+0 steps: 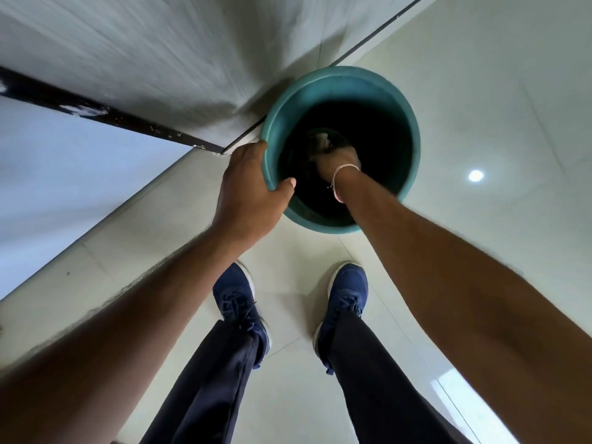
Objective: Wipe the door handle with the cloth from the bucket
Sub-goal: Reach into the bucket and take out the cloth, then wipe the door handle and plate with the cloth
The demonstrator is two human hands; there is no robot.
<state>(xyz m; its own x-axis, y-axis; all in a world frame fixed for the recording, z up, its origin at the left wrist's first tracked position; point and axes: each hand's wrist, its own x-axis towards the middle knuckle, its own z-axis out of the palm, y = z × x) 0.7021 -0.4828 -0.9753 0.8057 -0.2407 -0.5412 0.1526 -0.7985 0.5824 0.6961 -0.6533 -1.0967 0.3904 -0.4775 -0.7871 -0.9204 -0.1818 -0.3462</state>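
Pale glossy floor tiles (480,100) fill the scene, with one bright ceiling-light reflection (476,175) on the right; a grey-white wall (144,52) rises at upper left, edged below by a dark, chipped strip (105,115). A teal bucket (411,136) stands on the floor against the foot of that wall. Its interior is deep and dark, and whether it holds water cannot be told. Low inside, a pale, crumpled cloth (321,140) is dimly visible near the bottom, just beyond the fingers of the right hand.

The right hand (338,161) reaches down into the bucket, forearm crossing the near rim, a thin pink-and-white bracelet (340,177) on the wrist. Its fingers curl toward and touch the cloth, but shadow hides whether they have closed on it. The left hand (248,190) clasps the bucket's near-left rim: thumb hooked over the inside edge, remaining fingers wrapped on the outer wall.

Below the arms, two navy laced sneakers (238,302) stand on the tiles, pointing toward the bucket, beneath dark trouser legs (205,389). Both bare forearms extend from the lower corners. The door handle is not in view.
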